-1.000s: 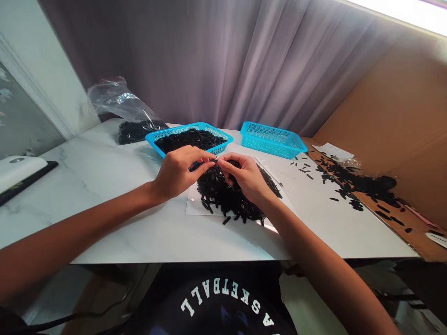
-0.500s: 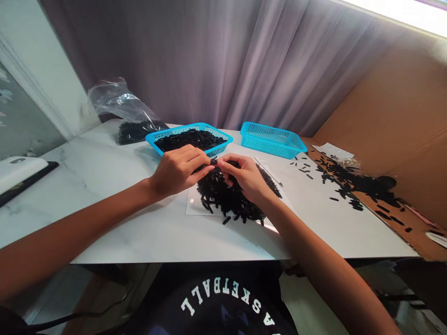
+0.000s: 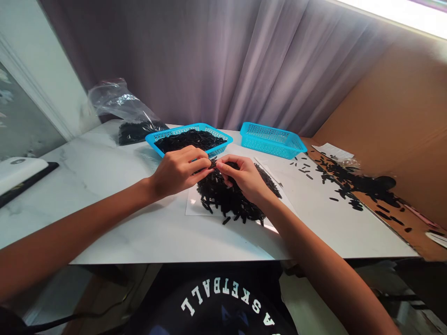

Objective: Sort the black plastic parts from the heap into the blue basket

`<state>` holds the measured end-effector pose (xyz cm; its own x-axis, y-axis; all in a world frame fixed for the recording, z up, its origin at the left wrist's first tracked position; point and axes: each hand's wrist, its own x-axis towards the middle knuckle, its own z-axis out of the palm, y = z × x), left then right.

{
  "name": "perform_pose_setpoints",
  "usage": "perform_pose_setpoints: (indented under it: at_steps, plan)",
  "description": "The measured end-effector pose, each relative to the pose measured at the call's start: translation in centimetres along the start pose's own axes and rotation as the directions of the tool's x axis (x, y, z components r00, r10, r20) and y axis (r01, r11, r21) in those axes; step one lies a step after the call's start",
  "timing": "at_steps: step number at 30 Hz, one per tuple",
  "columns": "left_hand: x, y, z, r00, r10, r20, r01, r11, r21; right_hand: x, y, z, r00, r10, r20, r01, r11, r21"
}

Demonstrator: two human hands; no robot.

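A heap of small black strip-like pieces (image 3: 230, 200) lies on a white sheet (image 3: 195, 208) in the middle of the table. Over its far edge, my left hand (image 3: 182, 171) and my right hand (image 3: 241, 176) meet almost fingertip to fingertip. Both are closed in a pinch, with a small black piece (image 3: 214, 164) between them. Its exact shape is partly hidden by the fingers. Just behind my left hand stands a blue perforated basket (image 3: 223, 148) full of similar black pieces.
A second blue basket (image 3: 272, 145) stands at the back right. Loose black pieces (image 3: 366, 181) are scattered on cardboard (image 3: 391, 116) at the right. A clear plastic bag (image 3: 129, 109) with black contents sits back left, and a white device (image 3: 23, 172) lies at the left edge.
Both hands stay in nearly the same place. The fingertips have shifted slightly around the small black piece, and a little more of it shows.
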<state>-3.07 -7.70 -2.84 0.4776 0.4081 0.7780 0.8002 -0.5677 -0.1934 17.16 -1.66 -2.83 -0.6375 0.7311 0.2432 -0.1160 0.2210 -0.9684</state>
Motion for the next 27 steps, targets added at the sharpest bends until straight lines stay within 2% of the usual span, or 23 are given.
perform_pose_setpoints:
  at_steps: [8,16,20,22,24,26,27]
  plan:
    - [0.1,0.1,0.1,1.000,0.017,-0.005,-0.017,0.999,-0.029,-0.1,-0.2,0.0,1.000,0.004,0.015,-0.003,0.999,-0.034]
    - [0.1,0.3,0.3,0.997,-0.077,0.014,0.078,0.991,-0.113,-0.2,-0.3,-0.1,1.000,-0.002,-0.010,0.002,0.999,-0.054]
    - [0.1,0.1,0.2,0.995,-0.104,-0.003,0.104,0.993,-0.059,-0.1,-0.3,0.0,0.999,-0.016,-0.028,0.014,0.996,-0.089]
    - [0.2,-0.9,0.1,0.983,-0.176,-0.049,0.178,0.984,0.031,-0.1,-0.3,0.0,0.999,-0.011,-0.049,0.008,0.998,-0.067]
    - [0.3,-2.3,0.0,0.949,-0.287,-0.128,0.300,0.949,0.097,0.0,-0.3,0.0,0.997,0.023,-0.068,-0.023,1.000,0.006]
    - [0.5,-3.3,-0.1,0.908,-0.380,-0.174,0.396,0.915,0.072,0.1,-0.4,0.0,0.993,0.093,-0.073,-0.084,0.989,0.118]
    - [0.6,-3.5,-0.2,0.899,-0.407,-0.163,0.417,0.908,0.030,0.2,-0.5,0.0,0.987,0.143,-0.073,-0.127,0.974,0.189]
